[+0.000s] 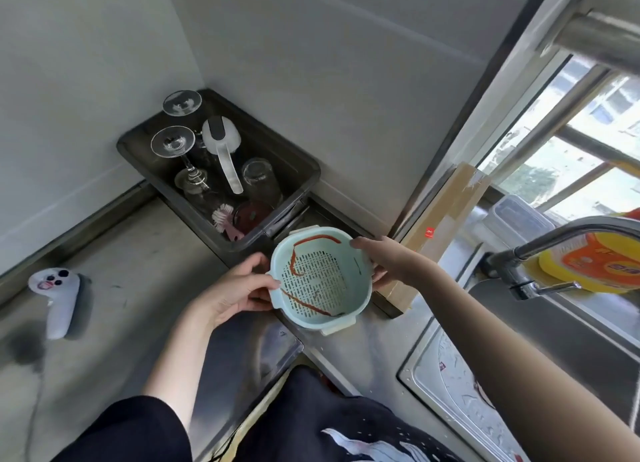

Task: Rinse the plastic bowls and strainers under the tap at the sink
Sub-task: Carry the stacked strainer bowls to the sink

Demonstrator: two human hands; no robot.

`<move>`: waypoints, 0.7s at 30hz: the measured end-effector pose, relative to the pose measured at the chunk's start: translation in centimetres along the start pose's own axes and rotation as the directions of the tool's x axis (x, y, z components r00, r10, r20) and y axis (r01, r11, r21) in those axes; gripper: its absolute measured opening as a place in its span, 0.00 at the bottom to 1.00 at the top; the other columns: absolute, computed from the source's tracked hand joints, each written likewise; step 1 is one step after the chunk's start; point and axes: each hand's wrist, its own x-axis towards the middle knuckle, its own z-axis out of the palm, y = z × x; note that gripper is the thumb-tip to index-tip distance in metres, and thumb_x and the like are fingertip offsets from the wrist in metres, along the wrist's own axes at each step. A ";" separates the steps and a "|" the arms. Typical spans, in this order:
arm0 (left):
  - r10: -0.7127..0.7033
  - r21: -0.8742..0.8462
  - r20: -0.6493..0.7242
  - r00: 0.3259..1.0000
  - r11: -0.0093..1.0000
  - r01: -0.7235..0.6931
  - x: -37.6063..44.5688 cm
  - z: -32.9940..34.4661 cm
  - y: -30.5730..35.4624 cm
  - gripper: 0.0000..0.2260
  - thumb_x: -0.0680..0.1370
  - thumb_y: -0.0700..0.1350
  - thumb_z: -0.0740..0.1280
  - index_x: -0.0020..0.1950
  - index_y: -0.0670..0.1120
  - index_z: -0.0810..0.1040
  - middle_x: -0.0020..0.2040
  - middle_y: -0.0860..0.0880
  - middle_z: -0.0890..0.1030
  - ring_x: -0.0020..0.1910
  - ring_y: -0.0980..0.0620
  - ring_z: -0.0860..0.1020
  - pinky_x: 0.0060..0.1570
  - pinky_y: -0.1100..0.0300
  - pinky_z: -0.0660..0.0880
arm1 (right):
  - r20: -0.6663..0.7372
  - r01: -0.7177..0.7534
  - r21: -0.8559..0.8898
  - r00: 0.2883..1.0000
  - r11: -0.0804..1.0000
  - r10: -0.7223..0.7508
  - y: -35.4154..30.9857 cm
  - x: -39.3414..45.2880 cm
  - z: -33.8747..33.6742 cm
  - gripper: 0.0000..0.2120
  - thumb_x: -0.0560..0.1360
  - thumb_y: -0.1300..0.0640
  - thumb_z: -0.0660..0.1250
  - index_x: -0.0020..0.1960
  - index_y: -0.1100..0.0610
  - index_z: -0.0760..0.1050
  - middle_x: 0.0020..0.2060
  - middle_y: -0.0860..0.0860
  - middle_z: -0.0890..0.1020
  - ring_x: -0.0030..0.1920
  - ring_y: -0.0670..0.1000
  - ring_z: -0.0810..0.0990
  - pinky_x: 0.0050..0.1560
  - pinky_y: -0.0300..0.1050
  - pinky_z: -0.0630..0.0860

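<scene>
A pale blue plastic strainer [325,278] with a slotted bottom and streaks of red sauce inside is held over the steel counter, left of the sink [512,375]. My left hand [239,288] pinches its left rim handle, thumb on top. My right hand [384,257] grips the right rim, fingers curled around the edge. The tap [540,250] arches over the sink at the right; no water is seen running. A wet white item lies in the sink basin.
A dark tub [298,170] at the back corner holds wine glasses, a tumbler, a white scoop and a pink brush. A cardboard box [446,219] leans by the window. A yellow detergent bottle [595,264] lies behind the tap. A white controller [59,299] lies on the left counter.
</scene>
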 end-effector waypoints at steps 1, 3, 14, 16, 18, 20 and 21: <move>0.017 0.008 0.003 1.000 1.000 -0.017 -0.4 0.3 0.2 0.09 0.75 0.33 0.65 0.50 0.44 0.69 0.38 0.46 0.83 0.37 0.51 0.81 0.39 0.54 0.80 | 0.012 0.005 0.037 1.000 0.999 -0.006 0.4 -0.7 -0.2 0.18 0.79 0.47 0.58 0.60 0.58 0.75 0.45 0.55 0.83 0.43 0.54 0.84 0.43 0.51 0.83; 0.050 0.041 0.016 0.999 0.998 -0.050 -1.2 1.2 0.6 0.08 0.76 0.34 0.65 0.51 0.43 0.69 0.38 0.45 0.83 0.37 0.50 0.81 0.40 0.53 0.80 | 0.024 0.012 0.081 1.000 0.997 -0.014 1.5 -2.1 -0.7 0.17 0.79 0.46 0.58 0.60 0.56 0.75 0.47 0.54 0.82 0.45 0.55 0.84 0.47 0.52 0.82; 0.312 0.271 0.058 0.948 0.909 -0.316 -3.6 11.5 2.1 0.14 0.65 0.56 0.67 0.44 0.49 0.73 0.47 0.44 0.79 0.50 0.48 0.78 0.56 0.46 0.73 | -0.068 0.067 0.280 0.996 0.958 -0.049 10.0 -11.2 -5.2 0.17 0.79 0.47 0.58 0.60 0.55 0.74 0.50 0.58 0.80 0.45 0.58 0.81 0.45 0.52 0.82; 0.329 0.277 0.089 0.940 0.898 -0.340 -3.8 14.5 2.3 0.13 0.65 0.55 0.66 0.43 0.49 0.72 0.49 0.44 0.79 0.50 0.48 0.78 0.56 0.46 0.74 | -0.123 0.064 0.362 0.992 0.930 -0.020 12.4 -12.9 -6.4 0.16 0.79 0.50 0.59 0.60 0.57 0.74 0.47 0.58 0.80 0.40 0.56 0.81 0.39 0.50 0.81; 0.331 0.195 0.145 0.932 0.914 -0.355 -3.9 17.9 2.3 0.10 0.64 0.52 0.67 0.40 0.49 0.71 0.43 0.47 0.78 0.43 0.52 0.76 0.45 0.53 0.74 | -0.190 0.078 0.407 0.982 0.910 0.001 15.2 -14.6 -7.5 0.15 0.78 0.52 0.60 0.60 0.59 0.74 0.42 0.57 0.79 0.34 0.55 0.80 0.36 0.47 0.79; 0.312 0.163 0.206 0.928 0.924 -0.347 -3.9 21.5 1.9 0.06 0.68 0.47 0.67 0.38 0.49 0.70 0.40 0.48 0.75 0.39 0.53 0.73 0.40 0.56 0.70 | -0.266 0.091 0.428 0.964 0.899 0.029 18.4 -16.2 -8.4 0.14 0.78 0.51 0.62 0.58 0.59 0.74 0.42 0.56 0.79 0.33 0.55 0.80 0.36 0.49 0.80; 0.298 0.156 0.230 0.926 0.928 -0.337 -3.7 23.1 1.6 0.06 0.71 0.45 0.67 0.39 0.49 0.69 0.38 0.49 0.75 0.37 0.53 0.72 0.38 0.58 0.69 | -0.304 0.097 0.434 0.952 0.896 0.044 19.9 -16.9 -8.8 0.13 0.78 0.50 0.63 0.57 0.58 0.73 0.43 0.56 0.78 0.33 0.55 0.81 0.38 0.51 0.81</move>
